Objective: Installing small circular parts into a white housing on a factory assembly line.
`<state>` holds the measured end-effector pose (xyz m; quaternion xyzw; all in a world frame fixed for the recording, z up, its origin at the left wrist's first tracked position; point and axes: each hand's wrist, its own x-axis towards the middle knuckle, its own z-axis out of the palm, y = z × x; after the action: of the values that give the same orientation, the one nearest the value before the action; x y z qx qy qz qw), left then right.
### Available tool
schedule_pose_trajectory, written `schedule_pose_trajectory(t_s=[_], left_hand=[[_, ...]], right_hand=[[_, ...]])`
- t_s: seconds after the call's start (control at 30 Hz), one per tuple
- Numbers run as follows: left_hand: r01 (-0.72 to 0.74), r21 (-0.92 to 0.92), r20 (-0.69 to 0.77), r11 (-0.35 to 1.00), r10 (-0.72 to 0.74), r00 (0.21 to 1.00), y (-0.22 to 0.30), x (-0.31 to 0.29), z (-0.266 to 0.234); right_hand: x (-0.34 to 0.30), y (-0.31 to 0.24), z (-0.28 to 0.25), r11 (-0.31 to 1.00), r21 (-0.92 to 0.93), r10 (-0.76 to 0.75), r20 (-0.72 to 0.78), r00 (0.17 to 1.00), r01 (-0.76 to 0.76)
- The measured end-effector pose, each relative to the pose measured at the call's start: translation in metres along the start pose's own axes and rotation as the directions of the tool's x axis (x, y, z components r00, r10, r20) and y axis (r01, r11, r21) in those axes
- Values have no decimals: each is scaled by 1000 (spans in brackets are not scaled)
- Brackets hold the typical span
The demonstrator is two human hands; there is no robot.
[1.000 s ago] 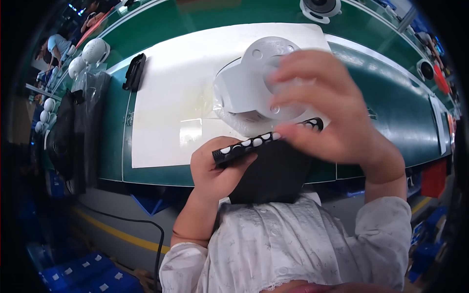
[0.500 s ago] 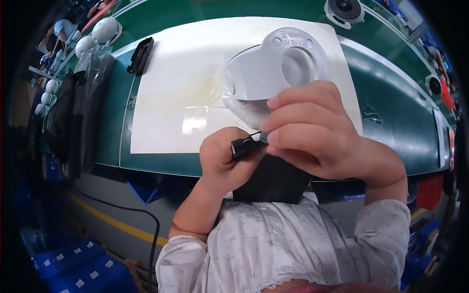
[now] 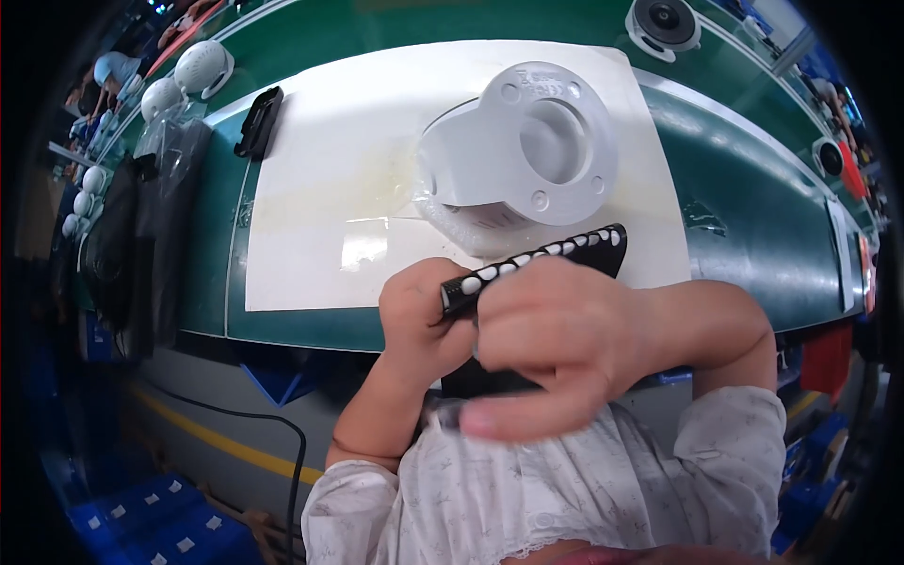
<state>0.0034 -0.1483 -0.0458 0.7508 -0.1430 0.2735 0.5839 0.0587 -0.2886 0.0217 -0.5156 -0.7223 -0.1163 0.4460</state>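
Black sheet of white round stickers [image 3: 541,256] is held at its near end by the left hand [image 3: 419,325]. Right hand [image 3: 556,344] hovers over it, fingers loosely curled, holding nothing visible. White plastic camera housing [image 3: 527,151] lies just beyond on the desk [image 3: 744,179], seemingly awaiting stickers.

Matt white plastic housing [image 3: 527,151], glossy mat [image 3: 330,188]

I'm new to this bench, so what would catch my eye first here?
First, the big white round-flanged housing lying on the white mat, centre of the green bench. In front of it, the left hand grips a black strip with white dots, while the right hand hovers blurred just below it.
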Motion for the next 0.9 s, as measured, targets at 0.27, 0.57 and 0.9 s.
schedule_pose_trajectory(t_s=[0.27, 0.57, 0.9], left_hand=[[-290, 207, -12, 934, 299, 954, -5, 4, 4], [-269, 132, -8, 954, 272, 962, -8, 10, 8], [-203, 217, 10, 955, 206, 979, -5, 7, 2]], right_hand=[[-18, 56, -69, 920, -50, 313, -502, 806, -389], [6, 27, -87, 671, 262, 741, -273, 614, -693], [-9, 33, -78, 854, -265, 387, -253, 887, -448]])
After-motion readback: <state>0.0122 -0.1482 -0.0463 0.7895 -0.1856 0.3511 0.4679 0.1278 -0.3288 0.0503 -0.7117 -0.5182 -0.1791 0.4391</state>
